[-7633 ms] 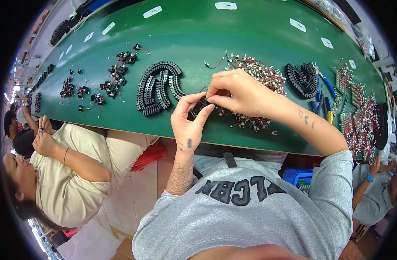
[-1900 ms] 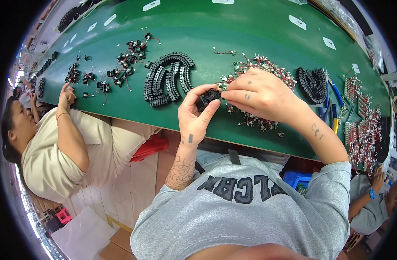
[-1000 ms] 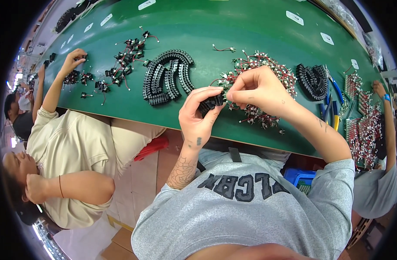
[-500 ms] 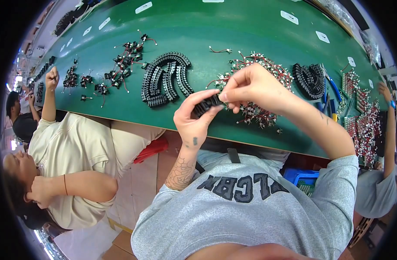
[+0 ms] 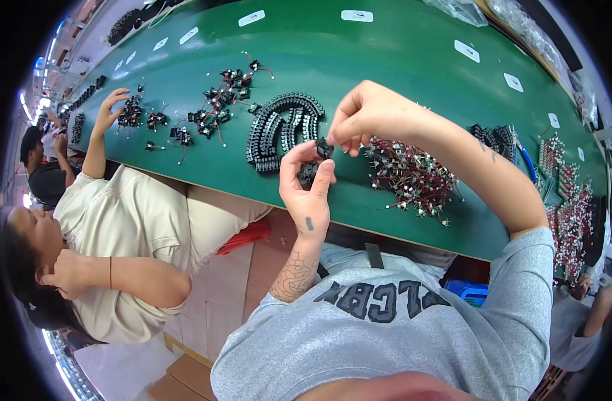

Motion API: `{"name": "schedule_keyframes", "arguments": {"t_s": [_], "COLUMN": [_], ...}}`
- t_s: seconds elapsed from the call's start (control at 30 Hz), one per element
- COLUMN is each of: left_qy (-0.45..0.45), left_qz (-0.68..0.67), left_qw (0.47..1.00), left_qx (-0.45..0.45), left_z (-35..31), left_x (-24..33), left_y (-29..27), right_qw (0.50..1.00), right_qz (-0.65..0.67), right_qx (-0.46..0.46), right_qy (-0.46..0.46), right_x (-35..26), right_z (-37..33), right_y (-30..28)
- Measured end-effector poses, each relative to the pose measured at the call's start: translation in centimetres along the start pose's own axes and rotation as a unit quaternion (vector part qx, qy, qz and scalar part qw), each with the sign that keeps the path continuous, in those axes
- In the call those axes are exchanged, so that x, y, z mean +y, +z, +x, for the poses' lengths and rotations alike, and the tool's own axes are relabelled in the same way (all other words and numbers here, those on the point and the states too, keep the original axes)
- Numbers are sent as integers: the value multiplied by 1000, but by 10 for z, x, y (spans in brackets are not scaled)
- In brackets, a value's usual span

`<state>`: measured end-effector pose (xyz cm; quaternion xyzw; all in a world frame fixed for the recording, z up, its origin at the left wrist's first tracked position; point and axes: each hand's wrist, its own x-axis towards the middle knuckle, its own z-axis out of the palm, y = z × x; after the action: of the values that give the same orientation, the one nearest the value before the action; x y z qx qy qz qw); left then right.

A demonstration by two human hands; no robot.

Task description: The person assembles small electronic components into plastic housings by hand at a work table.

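Block letters (image 5: 359,301) on grey shirt (image 5: 399,351); white labels (image 5: 467,51) on green table (image 5: 399,50), marks (image 5: 357,17) unreadable.

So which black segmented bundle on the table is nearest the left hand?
The curved bundle beyond the left hand; the far bundle, beside the blue-handled tool, is partly hidden by the right forearm.

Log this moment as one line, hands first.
left hand: holding black parts; right hand: at their edge; nearby: black strips, wired pile

Green tabletop (image 5: 399,60) is smooth and glossy. Held black part (image 5: 325,148) and black strips (image 5: 260,134) appear plastic, the latter ridged. Grey shirt (image 5: 386,347): matt cloth. Clear bag (image 5: 463,9): shiny plastic film.
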<state>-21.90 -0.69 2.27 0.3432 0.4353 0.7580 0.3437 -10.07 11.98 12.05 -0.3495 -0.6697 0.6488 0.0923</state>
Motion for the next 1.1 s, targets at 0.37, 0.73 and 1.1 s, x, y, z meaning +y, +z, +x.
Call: {"name": "schedule_keyframes", "arguments": {"t_s": [0.37, 0.73, 1.1], "left_qy": [-78, -39, -101], "left_qz": [-60, -23, 40], "left_qw": [995, 999, 993], "left_qx": [5, -17, -42], "left_z": [-2, -5, -6], "left_x": [1, -17, -15], "left_y": [-2, -7, 13], "right_qw": [997, 923, 844], "right_qz": [-4, -296, -477], "right_qx": [-38, 193, 200], "right_qy": [-65, -155, -145], "right_x": [-13, 8, 78], "right_z": [29, 43, 10], "right_y": [-23, -43, -86]}}
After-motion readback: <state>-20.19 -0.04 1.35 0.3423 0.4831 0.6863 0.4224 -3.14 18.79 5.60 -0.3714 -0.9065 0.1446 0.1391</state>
